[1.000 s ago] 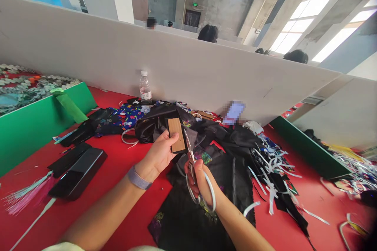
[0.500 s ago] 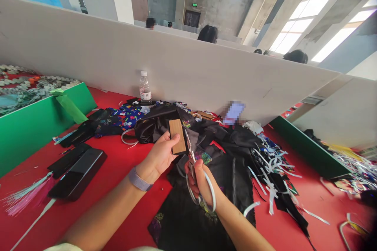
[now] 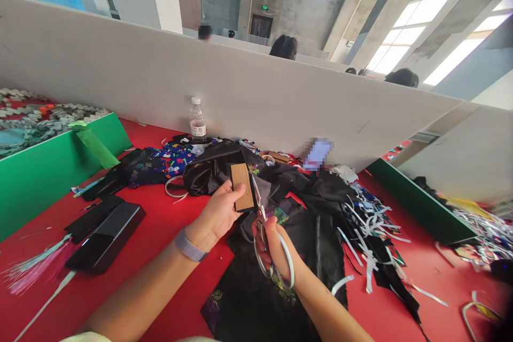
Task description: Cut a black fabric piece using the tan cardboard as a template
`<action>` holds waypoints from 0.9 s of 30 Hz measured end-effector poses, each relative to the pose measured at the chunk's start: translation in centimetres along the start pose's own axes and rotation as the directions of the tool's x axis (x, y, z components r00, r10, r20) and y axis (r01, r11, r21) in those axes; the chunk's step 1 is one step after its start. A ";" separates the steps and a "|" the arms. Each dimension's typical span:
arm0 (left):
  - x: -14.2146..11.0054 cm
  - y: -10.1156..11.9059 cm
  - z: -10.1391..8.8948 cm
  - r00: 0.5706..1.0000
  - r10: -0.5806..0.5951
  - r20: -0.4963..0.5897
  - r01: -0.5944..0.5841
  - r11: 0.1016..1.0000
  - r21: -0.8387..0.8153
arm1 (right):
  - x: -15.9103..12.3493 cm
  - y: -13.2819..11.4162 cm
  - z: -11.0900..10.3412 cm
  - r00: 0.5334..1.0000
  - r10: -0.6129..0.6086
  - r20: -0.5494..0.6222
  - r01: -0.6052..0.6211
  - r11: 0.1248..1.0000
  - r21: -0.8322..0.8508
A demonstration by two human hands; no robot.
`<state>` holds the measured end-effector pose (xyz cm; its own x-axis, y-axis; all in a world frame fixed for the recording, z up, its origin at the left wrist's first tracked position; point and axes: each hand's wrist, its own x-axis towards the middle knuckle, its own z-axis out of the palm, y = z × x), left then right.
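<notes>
My left hand pinches a small tan wooden block backed with black fabric, its thumb lying across the front. Closed around a pair of scissors with large pale loop handles is my right hand. The blades point up and away, right beside the block's right edge. Whether they bite into the fabric there, I cannot tell. Beneath both hands spreads black fabric with colourful glittery patterns, its lower part reaching the near edge of view.
A clear bottle stands by the white partition. At left lie a black power bank with a cable and a pink tassel. White strips litter the right side. Green dividers flank the red table.
Very little differs. The block in my left hand has shifted or tilted a touch; the scissors and my right hand look almost the same.
</notes>
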<state>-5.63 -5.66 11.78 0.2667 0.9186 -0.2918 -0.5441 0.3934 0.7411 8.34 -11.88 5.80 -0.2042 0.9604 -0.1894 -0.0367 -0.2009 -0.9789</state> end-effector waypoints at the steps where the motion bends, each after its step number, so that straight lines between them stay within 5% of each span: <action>1: 0.0 -0.1 -0.1 1.000 0.002 0.005 -0.002 1.000 -0.002 | 0.0 0.0 0.0 1.000 0.001 -0.003 -0.001 1.000 0.000; 27: 0.0 -0.5 0.0 0.999 0.010 0.032 -0.010 1.000 -0.023 | 0.0 -0.1 -0.2 1.000 -0.026 0.002 0.026 1.000 -0.005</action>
<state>-5.34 -5.85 11.39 0.2861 0.9209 -0.2648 -0.5651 0.3853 0.7295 8.50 -11.85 5.87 -0.2054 0.9649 -0.1634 -0.0373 -0.1746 -0.9839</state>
